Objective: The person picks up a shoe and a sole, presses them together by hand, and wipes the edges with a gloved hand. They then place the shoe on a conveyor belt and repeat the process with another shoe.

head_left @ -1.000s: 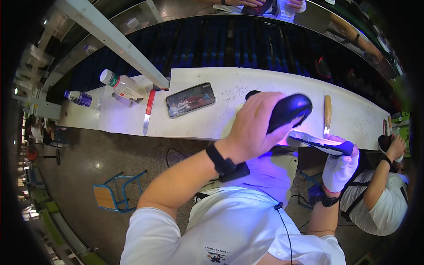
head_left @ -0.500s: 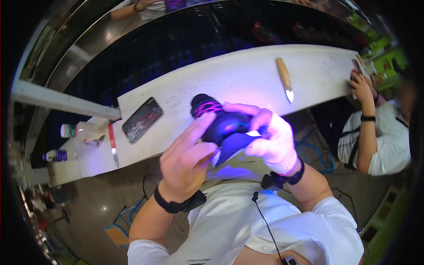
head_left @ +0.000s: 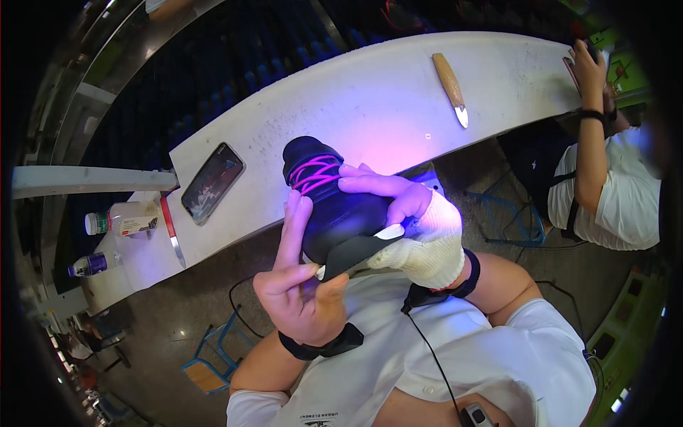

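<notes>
A black shoe (head_left: 346, 224) with crossed pink laces is held between my two hands, its toe end toward me. A curved black strip with white ends (head_left: 356, 254) lies across the toe; its right part stands away from the shoe. My left hand (head_left: 304, 285) is closed on the shoe's left side, with thumb and finger at the strip's left end. My right hand (head_left: 423, 220) wears a white knit glove that leaves the fingers bare. Its fingers press along the shoe's right side near the laces, and its thumb is by the strip's right end.
On the white bench (head_left: 341, 92) lie a wooden-handled knife (head_left: 448, 82), a phone (head_left: 213, 181) and a red-handled knife (head_left: 171, 229). Two bottles, one clear (head_left: 128, 218) and one purple-capped (head_left: 89, 266), stand left. A co-worker (head_left: 597, 185) sits at right; blue-framed stools (head_left: 213, 359) stand below.
The shoe has tipped, showing more of its laces and toe. My left hand has closed in on the strip's left end. The view has shifted, so the bench sits higher.
</notes>
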{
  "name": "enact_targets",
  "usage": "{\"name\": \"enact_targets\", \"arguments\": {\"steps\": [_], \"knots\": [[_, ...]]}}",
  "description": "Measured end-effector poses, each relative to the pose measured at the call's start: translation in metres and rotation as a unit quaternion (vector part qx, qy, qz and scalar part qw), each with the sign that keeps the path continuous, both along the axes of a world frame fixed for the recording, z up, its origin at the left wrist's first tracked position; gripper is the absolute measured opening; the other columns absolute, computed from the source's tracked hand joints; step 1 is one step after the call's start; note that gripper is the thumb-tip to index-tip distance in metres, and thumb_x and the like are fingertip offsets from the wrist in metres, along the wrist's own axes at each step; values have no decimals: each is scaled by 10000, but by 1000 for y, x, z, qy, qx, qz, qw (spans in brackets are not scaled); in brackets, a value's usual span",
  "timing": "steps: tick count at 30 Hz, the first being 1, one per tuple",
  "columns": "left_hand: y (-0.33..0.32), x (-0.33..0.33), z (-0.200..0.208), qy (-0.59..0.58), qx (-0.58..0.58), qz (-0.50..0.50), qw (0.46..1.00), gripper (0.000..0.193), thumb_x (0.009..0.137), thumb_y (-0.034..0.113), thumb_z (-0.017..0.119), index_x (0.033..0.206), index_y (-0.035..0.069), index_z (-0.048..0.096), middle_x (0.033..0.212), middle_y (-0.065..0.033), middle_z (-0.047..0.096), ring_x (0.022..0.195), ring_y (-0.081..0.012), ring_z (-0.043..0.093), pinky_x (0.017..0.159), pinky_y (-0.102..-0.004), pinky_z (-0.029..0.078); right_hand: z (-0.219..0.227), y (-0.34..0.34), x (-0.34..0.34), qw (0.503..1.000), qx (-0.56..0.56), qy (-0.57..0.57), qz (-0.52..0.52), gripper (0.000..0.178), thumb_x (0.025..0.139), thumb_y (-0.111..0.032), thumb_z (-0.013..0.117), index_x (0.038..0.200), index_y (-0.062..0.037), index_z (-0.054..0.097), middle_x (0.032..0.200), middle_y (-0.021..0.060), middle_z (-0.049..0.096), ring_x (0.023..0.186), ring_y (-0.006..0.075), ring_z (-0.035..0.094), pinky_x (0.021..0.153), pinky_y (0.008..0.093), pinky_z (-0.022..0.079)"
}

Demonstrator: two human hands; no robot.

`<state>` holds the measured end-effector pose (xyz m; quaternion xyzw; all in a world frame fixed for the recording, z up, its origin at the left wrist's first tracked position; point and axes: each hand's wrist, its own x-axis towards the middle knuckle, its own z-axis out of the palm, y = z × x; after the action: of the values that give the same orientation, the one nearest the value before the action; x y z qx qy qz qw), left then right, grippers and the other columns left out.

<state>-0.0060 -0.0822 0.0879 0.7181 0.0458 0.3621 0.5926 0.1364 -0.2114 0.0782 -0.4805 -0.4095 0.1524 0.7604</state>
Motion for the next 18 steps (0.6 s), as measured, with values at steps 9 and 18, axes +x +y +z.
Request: {"name": "enact_targets", "arguments": {"steps": [9, 18], "knots": [[29, 3, 41, 63, 63, -53, 995, 459, 1029, 402, 680, 1221, -9, 611, 1350, -289, 646, 1264, -418, 567, 1140, -530, 389, 34, -14, 15, 974, -171, -146, 10, 570, 718, -160, 984, 1197, -13, 713, 1343, 220, 696, 1265, 367, 686, 1107, 496, 520], [56, -8, 55, 110, 59, -31, 992, 433, 1111, 419, 516, 1234, 6, 560, 1261, -321, 669, 1270, -400, 609, 1150, -542, 427, -26, 22, 14, 937, -161, -297, -85, 450, 673, -232, 940, 956, -111, 611, 1319, 199, 690, 1058, 371, 714, 875, 437, 600]]}}
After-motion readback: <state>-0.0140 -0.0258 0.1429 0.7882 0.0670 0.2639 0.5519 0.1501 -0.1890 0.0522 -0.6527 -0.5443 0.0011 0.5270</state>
